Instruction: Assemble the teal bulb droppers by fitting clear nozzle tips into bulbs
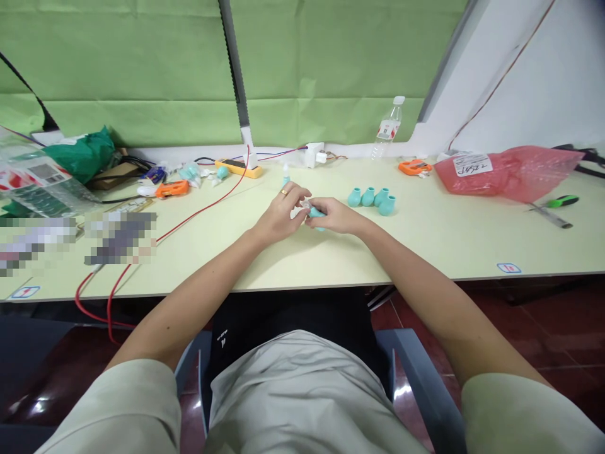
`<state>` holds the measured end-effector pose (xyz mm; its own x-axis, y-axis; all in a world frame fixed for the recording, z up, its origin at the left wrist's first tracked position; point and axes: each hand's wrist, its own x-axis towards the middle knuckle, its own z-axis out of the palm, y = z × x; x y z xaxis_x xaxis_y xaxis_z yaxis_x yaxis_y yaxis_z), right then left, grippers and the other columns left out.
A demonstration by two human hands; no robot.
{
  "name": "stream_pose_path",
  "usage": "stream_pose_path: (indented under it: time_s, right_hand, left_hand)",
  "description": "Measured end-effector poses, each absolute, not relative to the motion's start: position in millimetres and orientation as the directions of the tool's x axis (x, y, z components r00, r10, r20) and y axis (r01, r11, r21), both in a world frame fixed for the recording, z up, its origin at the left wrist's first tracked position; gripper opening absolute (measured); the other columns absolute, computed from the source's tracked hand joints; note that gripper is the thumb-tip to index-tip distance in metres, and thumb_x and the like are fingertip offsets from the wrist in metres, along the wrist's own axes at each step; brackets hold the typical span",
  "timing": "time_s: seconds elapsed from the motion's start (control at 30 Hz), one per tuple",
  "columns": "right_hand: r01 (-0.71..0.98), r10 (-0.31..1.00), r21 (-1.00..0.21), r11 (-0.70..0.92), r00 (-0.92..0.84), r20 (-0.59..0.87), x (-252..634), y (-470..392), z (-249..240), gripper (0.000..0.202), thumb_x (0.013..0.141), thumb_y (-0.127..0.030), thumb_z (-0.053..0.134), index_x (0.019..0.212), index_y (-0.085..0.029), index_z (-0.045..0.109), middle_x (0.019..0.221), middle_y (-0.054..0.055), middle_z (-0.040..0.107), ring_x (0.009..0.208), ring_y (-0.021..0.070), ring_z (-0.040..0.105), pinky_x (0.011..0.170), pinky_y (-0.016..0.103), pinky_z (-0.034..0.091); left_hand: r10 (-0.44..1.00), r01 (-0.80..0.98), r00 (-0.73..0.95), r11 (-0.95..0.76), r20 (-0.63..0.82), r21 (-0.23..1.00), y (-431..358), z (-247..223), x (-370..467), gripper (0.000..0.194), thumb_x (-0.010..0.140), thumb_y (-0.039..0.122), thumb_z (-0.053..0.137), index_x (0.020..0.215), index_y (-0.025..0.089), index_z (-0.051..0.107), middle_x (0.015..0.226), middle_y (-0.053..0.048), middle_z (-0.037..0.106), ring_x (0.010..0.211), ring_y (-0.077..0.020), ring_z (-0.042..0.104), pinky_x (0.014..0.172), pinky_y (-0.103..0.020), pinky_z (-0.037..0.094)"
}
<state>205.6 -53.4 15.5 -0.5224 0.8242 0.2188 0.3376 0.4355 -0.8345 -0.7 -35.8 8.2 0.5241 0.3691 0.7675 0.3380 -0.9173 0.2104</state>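
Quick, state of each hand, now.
Left hand: fingers curled at the small teal piece; exact grip unclear.
Right hand: closed around that teal piece.

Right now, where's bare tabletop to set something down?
Right: between turquoise pieces, pink bag, right forearm and front edge. Left: between red cable and left forearm. Crowded: far left, around green bag and orange tool.

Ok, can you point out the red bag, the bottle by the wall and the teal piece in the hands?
Red bag (513, 173): head view, middle of its side.
Bottle (388, 130): head view, on its label.
Teal piece (316, 213): head view, part showing between fingers.
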Motion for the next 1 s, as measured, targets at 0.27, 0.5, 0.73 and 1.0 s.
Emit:
stream_pose_path:
  time_s: [0.27,0.5,0.73,1.0]
  right_hand:
    - [0.353,0.839,-0.823,0.445,-0.487,0.244,205.2,-53.4,12.8,0.019,0.077,-0.031,0.067,0.090,-0.019,0.059,0.075,-0.003,0.054,0.070,0.0161,0.050,0.066,0.029,0.038]
    - [0.385,0.834,-0.773,0.505,-0.450,0.320,204.9,-49.8,9.7,0.029,0.074,-0.033,0.066,0.097,-0.017,0.065,0.083,-0.001,0.056,0.079,0.0174,0.050,0.072,0.029,0.039]
    - [0.426,0.838,-0.755,0.498,-0.458,0.295,206.8,-50.8,8.7,0.029,0.076,-0.033,0.065,0.100,-0.018,0.068,0.081,-0.002,0.055,0.077,0.0175,0.049,0.070,0.028,0.038]
    - [0.446,0.850,-0.755,0.480,-0.450,0.275,206.7,-53.1,7.9,0.028,0.076,-0.034,0.065,0.099,-0.018,0.068,0.080,-0.001,0.057,0.077,0.0181,0.051,0.070,0.029,0.040]
  left_hand:
    - [0.321,0.275,0.533,-0.941,0.783,0.198,-32.0,3.9,3.8,0.022,0.100,0.014,0.051,0.120,0.022,0.048,0.114,-0.010,0.053,0.089,-0.0159,0.060,0.079,-0.033,0.055]
    - [0.378,0.354,0.534,-0.912,0.757,0.206,-28.9,4.8,-0.6,0.012,0.099,0.017,0.057,0.110,0.020,0.053,0.102,-0.007,0.059,0.089,-0.0165,0.062,0.080,-0.032,0.051]
    - [0.509,0.417,0.517,-0.852,0.689,0.316,-31.7,7.2,-3.1,0.008,0.096,0.013,0.058,0.098,0.021,0.061,0.092,-0.004,0.068,0.084,-0.0162,0.064,0.077,-0.031,0.050]
    - [0.519,0.434,0.557,-0.847,0.648,0.306,-31.8,8.7,-5.4,0.012,0.097,0.015,0.054,0.102,0.020,0.064,0.095,-0.005,0.070,0.084,-0.0159,0.066,0.077,-0.030,0.050]
